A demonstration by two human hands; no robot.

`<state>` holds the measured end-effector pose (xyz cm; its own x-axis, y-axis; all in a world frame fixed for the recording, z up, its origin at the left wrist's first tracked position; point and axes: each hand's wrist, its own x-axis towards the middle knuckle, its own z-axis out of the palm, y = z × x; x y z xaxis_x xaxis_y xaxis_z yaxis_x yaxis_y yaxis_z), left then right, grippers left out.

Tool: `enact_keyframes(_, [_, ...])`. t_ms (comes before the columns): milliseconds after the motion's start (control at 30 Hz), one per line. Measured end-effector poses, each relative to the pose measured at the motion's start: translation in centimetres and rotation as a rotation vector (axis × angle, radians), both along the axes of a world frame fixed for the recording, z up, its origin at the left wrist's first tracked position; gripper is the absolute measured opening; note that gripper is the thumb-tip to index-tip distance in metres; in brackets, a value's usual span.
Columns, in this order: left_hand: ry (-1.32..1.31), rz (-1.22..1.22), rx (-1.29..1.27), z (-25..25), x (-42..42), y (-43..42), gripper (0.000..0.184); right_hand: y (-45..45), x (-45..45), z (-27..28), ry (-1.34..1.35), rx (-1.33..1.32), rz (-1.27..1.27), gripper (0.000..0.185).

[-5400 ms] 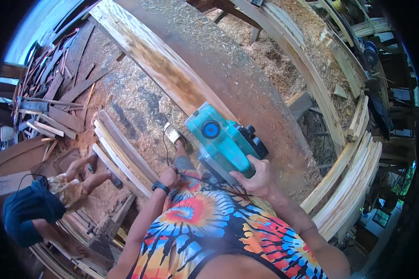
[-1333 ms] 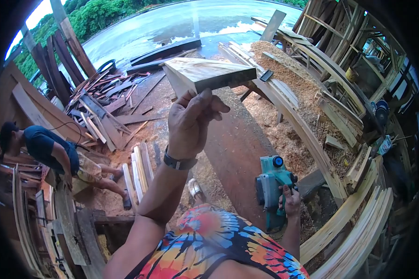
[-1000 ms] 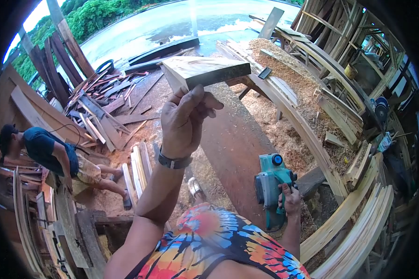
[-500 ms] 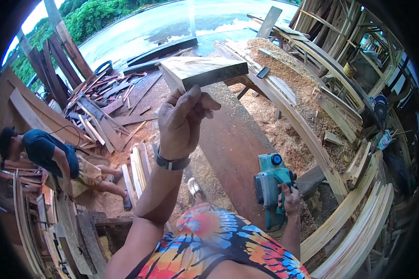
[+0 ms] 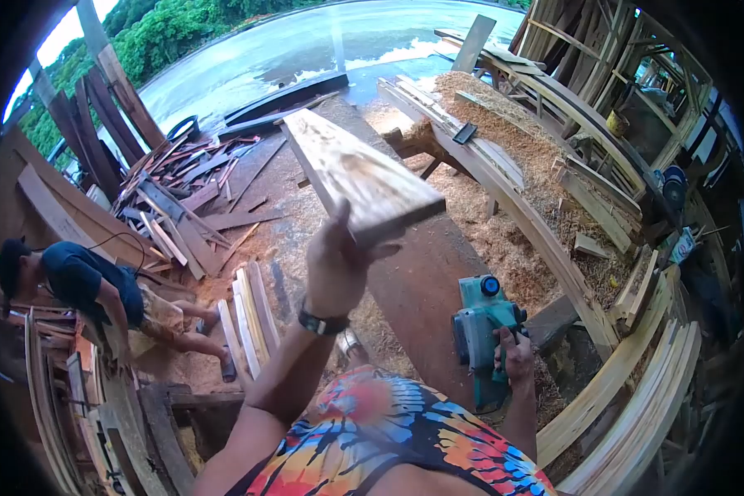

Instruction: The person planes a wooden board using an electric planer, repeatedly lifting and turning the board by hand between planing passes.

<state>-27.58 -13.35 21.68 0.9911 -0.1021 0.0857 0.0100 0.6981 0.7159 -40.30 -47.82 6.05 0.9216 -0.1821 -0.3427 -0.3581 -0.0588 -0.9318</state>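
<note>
My left hand [image 5: 339, 269] grips the near end of a pale wooden board [image 5: 351, 169], thumb along its left edge and fingers beneath. The board's far end points away over the reddish-brown bench top [image 5: 417, 285], and its near end is raised above it. At the lower right, my right hand [image 5: 515, 355] is wrapped round the handle of a teal power planer [image 5: 481, 326], which sits at the right side of the bench top.
A person [image 5: 99, 277] bends over wood at the left. Scrap wood [image 5: 174, 190] is heaped behind. Long planks [image 5: 512, 190] run along the right over shavings, with more stacked boards [image 5: 636, 413] at the lower right. A small dark object [image 5: 465, 133] lies on the planks.
The near end of the board has come down with my left hand, so its top face shows more. Earlier the planer was on the board; now it is at the right, still in my right hand.
</note>
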Motion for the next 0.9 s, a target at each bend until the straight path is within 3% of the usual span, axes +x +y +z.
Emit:
enact_keyframes(100, [0.105,0.116,-0.042,-2.1,-1.5,-1.1,0.046,0.0,0.1,0.2,0.002,-0.002,0.005,0.059])
enact_keyframes(267, [0.282,0.016,0.072,-5.7,-2.5,-1.4,0.035,-0.3,0.1,0.1,0.042,-0.02,0.032,0.062])
enact_keyframes(367, [0.353,-0.019,0.177,-9.7,-3.3,-1.7,0.034,1.2,0.2,1.4,-0.265,-0.316,-0.062,0.062])
enact_keyframes(467, [0.39,-0.048,0.33,-9.8,-5.6,-1.1,0.033,2.2,-0.9,-0.1,-0.58,-0.753,-0.285,0.064])
enact_keyframes(567, [0.407,-0.094,0.43,-12.0,-6.9,0.3,0.032,4.9,-1.5,3.0,-0.762,-0.896,-0.034,0.068])
enact_keyframes(600, [0.388,-0.057,0.461,-11.7,-7.2,0.4,0.031,6.2,-1.6,4.2,-0.81,-0.904,0.08,0.071])
enact_keyframes(700, [0.216,0.012,0.894,-11.3,-6.7,1.6,0.04,11.8,1.2,7.1,-0.866,-0.728,0.41,0.072])
enact_keyframes(767, [0.144,0.106,1.058,-7.7,-6.5,1.1,0.036,15.1,3.7,7.0,-0.986,-0.712,0.491,0.07])
enact_keyframes(833, [-0.045,0.195,1.171,-6.2,-5.6,1.2,0.036,18.2,6.7,3.8,-1.039,-0.53,0.484,0.069])
enact_keyframes(867, [-0.012,0.214,1.291,-5.1,-5.2,1.2,0.027,19.5,7.8,3.0,-1.066,-0.438,0.483,0.069])
enact_keyframes(900, [-0.068,0.236,1.366,-4.1,-4.8,1.4,0.03,20.3,8.3,3.7,-0.998,-0.408,0.48,0.067])
